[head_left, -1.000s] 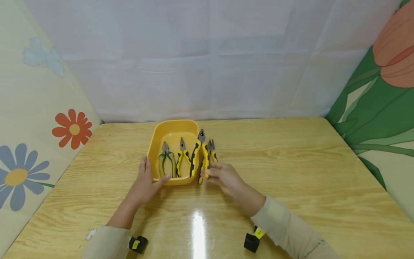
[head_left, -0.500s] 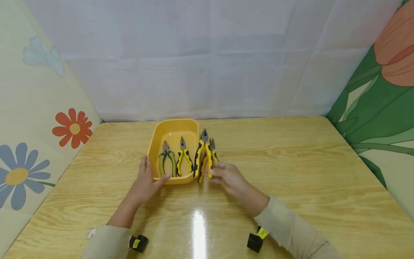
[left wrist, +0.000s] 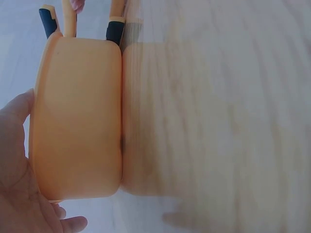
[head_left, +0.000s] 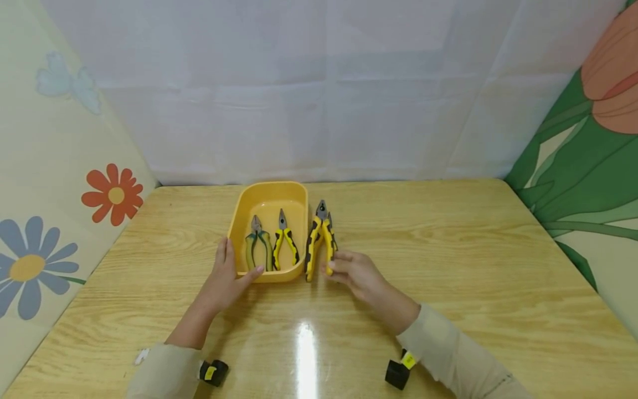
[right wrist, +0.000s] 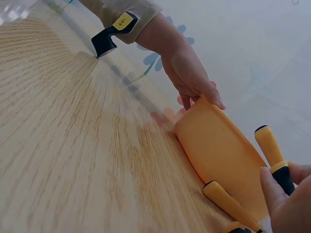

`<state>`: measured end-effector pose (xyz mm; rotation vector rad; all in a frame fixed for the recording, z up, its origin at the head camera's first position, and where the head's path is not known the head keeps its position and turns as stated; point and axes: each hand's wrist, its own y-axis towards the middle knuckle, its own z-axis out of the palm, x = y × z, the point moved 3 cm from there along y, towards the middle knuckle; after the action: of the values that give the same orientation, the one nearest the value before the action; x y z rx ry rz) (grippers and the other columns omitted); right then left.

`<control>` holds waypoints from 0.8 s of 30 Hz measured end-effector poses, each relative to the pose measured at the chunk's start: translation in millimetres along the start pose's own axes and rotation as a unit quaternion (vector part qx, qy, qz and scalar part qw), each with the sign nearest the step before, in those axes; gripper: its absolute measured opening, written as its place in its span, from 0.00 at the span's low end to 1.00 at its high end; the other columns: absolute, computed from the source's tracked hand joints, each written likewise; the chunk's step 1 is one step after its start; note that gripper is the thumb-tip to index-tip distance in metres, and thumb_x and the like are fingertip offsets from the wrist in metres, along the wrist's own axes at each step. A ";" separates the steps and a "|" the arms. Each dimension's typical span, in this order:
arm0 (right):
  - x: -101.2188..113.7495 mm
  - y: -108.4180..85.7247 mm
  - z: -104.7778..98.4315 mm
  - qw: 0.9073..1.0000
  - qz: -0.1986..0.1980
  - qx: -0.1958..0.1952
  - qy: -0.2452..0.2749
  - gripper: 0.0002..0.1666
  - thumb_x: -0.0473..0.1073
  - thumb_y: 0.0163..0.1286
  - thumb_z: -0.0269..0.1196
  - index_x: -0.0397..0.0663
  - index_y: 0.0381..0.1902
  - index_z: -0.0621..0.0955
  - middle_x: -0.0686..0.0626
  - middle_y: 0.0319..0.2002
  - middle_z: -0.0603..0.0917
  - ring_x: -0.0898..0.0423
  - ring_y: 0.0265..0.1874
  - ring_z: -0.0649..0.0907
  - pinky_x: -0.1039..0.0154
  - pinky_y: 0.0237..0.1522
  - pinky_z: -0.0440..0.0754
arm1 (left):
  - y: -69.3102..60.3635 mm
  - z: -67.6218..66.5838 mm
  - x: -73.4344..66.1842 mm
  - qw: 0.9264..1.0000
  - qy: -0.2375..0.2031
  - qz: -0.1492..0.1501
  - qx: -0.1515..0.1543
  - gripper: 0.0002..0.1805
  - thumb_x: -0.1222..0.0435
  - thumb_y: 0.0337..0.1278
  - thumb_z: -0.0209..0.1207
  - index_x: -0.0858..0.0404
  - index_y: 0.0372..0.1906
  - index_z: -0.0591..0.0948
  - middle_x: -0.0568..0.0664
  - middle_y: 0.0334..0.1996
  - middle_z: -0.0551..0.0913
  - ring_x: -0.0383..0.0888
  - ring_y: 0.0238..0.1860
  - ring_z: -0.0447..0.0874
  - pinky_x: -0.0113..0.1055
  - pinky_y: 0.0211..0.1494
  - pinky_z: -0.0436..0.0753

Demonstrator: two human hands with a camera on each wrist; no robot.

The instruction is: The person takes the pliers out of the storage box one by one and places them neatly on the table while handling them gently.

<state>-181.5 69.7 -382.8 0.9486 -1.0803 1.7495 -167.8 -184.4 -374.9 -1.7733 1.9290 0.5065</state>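
beside the tray, the front pliers are pinched in near-closed right fingers. the tray, gripped by half-curled left fingers, should be steadied.

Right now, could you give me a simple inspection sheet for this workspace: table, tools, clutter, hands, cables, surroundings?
Table: wood-grain table, shiny, reflecting a light.
Tools: yellow tray holding green-handled pliers and yellow-black pliers; held pliers beside the tray, partly hiding another pair.
Clutter: small white scrap near the left sleeve.
Hands: left hand grips the tray's edge; right hand grips the held pliers.
Cables: nothing seen.
Surroundings: white cloth behind, flower-painted walls either side.
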 end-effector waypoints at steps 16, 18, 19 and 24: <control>0.7 -2.1 -8.0 1.000 0.004 -0.006 0.017 0.25 0.24 0.58 0.49 0.19 0.54 0.60 0.25 0.48 0.66 0.37 0.48 0.71 0.56 0.48 0.70 | 0.9 -1.3 -1.4 1.000 0.000 0.005 -0.004 0.55 0.37 0.48 0.44 0.70 0.63 0.30 0.64 0.63 0.27 0.65 0.61 0.40 0.56 0.57 0.52; 1.1 -3.2 -9.4 1.000 0.003 -0.007 0.013 0.25 0.24 0.58 0.49 0.19 0.54 0.60 0.25 0.48 0.66 0.37 0.48 0.71 0.56 0.48 0.70 | 0.8 -1.2 -1.2 1.000 0.001 0.004 -0.004 0.55 0.37 0.48 0.44 0.70 0.63 0.30 0.64 0.63 0.27 0.65 0.61 0.40 0.56 0.57 0.52; 1.1 -3.6 -10.1 1.000 0.003 -0.006 0.012 0.25 0.24 0.58 0.49 0.19 0.54 0.60 0.25 0.48 0.66 0.37 0.48 0.71 0.56 0.48 0.70 | 0.8 -1.2 -1.0 1.000 0.000 0.003 -0.003 0.55 0.37 0.48 0.44 0.70 0.63 0.30 0.64 0.63 0.27 0.65 0.61 0.40 0.56 0.57 0.51; 0.8 -5.0 -13.7 1.000 -0.001 -0.001 0.006 0.25 0.24 0.59 0.50 0.18 0.54 0.60 0.24 0.49 0.66 0.38 0.47 0.72 0.56 0.47 0.71 | 0.2 -0.6 -0.5 1.000 0.000 -0.001 -0.001 0.55 0.37 0.48 0.44 0.70 0.63 0.30 0.64 0.63 0.27 0.65 0.61 0.39 0.56 0.57 0.51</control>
<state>-179.4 84.0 -385.3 0.9374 -1.0728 1.7500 -168.0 -184.3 -374.1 -1.7763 1.9269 0.5092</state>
